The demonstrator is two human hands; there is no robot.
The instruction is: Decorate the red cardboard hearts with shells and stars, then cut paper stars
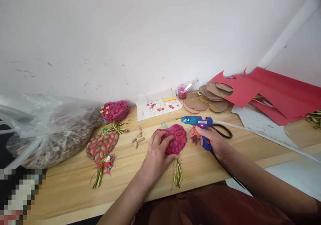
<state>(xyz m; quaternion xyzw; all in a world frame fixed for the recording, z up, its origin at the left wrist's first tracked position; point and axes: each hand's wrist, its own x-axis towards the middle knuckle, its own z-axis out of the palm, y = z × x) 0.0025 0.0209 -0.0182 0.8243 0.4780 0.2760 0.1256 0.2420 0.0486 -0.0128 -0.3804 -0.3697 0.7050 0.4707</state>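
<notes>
A round ornament (pixel 179 134) covered with purple-pink painted peanuts lies on the wooden table. My left hand (pixel 155 153) grips its left side, fingers over the top and thumb at the lower edge. A green and yellow string tassel (pixel 178 174) trails from it toward me, and a small cord loop (pixel 164 125) sticks out at the top. To its right, my right hand (pixel 214 138) is wrapped around the handle of a blue glue gun (pixel 194 120), with fingers at the orange trigger. The gun's nozzle points left, just above the ornament, and its red light glows.
Unpainted peanuts lie on a red ornament (pixel 102 145) at left, beside a bag of peanuts (pixel 62 138) and painted ornaments (pixel 115 111). Behind are a paper with red stars (pixel 145 113), a paint cup (pixel 182 93), cardboard pieces (pixel 217 99) and red sheets (pixel 281 94). Loose peanuts (pixel 136 141) lie nearby.
</notes>
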